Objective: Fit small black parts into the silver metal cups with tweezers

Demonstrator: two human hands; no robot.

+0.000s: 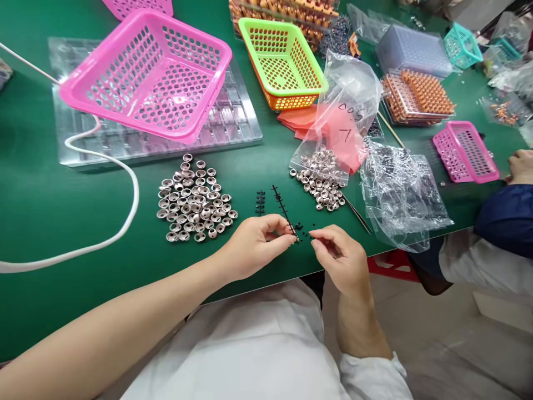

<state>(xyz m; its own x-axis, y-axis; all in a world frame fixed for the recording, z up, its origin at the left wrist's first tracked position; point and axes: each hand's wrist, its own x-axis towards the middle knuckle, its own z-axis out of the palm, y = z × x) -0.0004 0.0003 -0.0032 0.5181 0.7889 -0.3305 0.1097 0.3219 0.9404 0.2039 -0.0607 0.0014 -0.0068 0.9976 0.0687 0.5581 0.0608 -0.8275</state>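
Head view: black toothed strip (281,205), just right of frame centre, is pinched near its lower end by the left hand (260,244). Right hand (341,255) is held further right, thumb and fingertips brought close; whether a tiny part is gripped can't be told. Loose black bits (298,226) are scattered between the hands. Strip is judged light, thin, probably brittle; best taken by the spine, side teeth left unloaded. Metal cups (194,200) are heaped left of centre.

Silvery cups (194,209) on green tabletop (266,166)
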